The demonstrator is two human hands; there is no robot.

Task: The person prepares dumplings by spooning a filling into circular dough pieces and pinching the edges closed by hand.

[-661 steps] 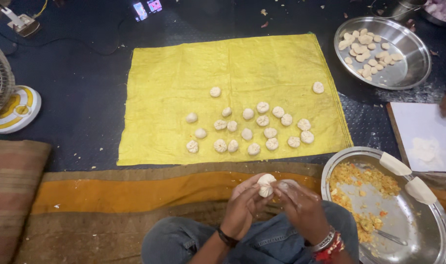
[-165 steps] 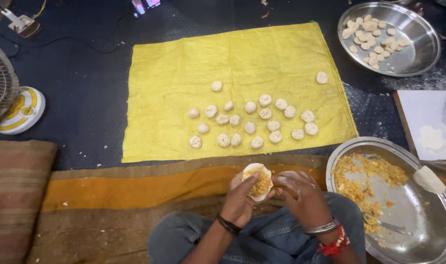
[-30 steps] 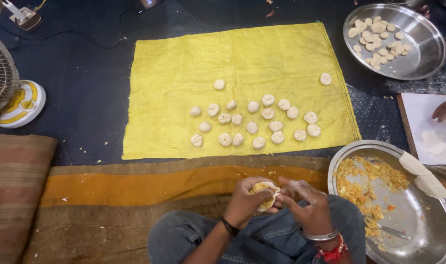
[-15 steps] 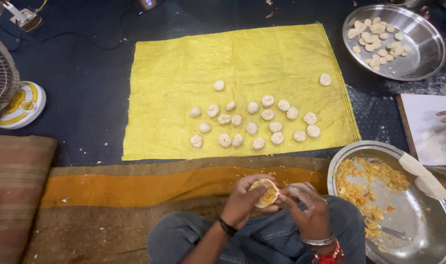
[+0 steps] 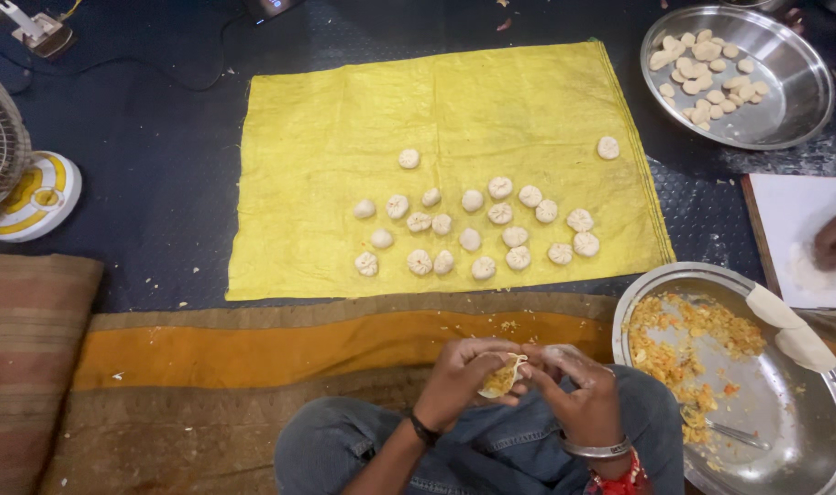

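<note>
Dumplings (image 5: 500, 213) on cloth (image 5: 326, 119): nineteen

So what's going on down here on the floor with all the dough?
A person sitting on the floor holds a filled dough wrapper in the left hand, and the right hand pinches its edge closed. Shaped dumplings lie in loose rows on a yellow cloth. By the right knee a steel tray holds orange filling, with flat wrappers on its rim. A farther steel bowl holds small dough pieces. Another person's hand rests on a white board.
</note>
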